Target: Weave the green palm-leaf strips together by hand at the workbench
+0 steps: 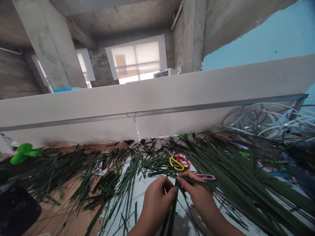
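My left hand (157,196) and my right hand (197,191) meet low in the middle of the view, both pinching the same long dark green leaf strip (172,213), which hangs down between them towards me. Just beyond my fingers lie scissors with a yellow and a red handle (179,163). A pink handled tool (206,177) lies right beside my right hand.
Heaps of green leaf strips (233,170) cover the table (147,186). A white partition wall (157,108) stands behind it. White plastic strips (270,121) pile up at the far right, a green plastic object (23,153) sits far left, and a dark object (17,209) lies near left.
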`<state>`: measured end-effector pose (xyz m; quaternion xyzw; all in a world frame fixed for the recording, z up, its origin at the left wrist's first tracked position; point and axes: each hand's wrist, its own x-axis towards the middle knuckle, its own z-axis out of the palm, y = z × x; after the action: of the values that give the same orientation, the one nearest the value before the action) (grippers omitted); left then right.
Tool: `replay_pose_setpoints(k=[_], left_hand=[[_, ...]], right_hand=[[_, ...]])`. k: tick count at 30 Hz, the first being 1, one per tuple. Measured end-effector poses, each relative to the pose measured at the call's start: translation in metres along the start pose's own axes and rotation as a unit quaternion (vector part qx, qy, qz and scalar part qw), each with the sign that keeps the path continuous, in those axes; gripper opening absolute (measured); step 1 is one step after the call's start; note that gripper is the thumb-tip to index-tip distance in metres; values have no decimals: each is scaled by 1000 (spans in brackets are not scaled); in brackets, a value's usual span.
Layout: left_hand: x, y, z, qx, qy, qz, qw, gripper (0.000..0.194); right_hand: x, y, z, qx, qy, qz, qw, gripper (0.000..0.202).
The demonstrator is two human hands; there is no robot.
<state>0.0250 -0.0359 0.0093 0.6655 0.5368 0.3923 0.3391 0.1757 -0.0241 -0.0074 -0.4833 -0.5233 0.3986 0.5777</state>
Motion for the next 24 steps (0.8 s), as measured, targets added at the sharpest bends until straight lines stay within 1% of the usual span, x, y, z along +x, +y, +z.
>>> replay_pose_setpoints(k=[2,4,9,13,18,21,24], left_hand=[[-2,0,0,36,-14,-5,999,10],[-2,-3,2,37,-18,-12,999,8],[5,-14,6,-70,-40,-31,996,8],[10,-18,8,-139,-64,-47,987,11],[10,-13,3,-205,-110,-79,969,13],[10,-6,-3,-208,-121,-72,968,17],[11,-2,-8,-201,-116,-50,971,18]], right_hand=[[0,1,0,-10,4,-5,1000,23],[-1,1,0,-16,0,-7,1000,22],[-4,0,2,-22,-13,-14,1000,20],[-4,3,0,-62,-28,-27,997,20],[-4,6,-2,-111,-39,-53,992,19],[-6,5,-3,-131,-44,-67,988,18],[-7,4,-3,-129,-55,-71,988,18]])
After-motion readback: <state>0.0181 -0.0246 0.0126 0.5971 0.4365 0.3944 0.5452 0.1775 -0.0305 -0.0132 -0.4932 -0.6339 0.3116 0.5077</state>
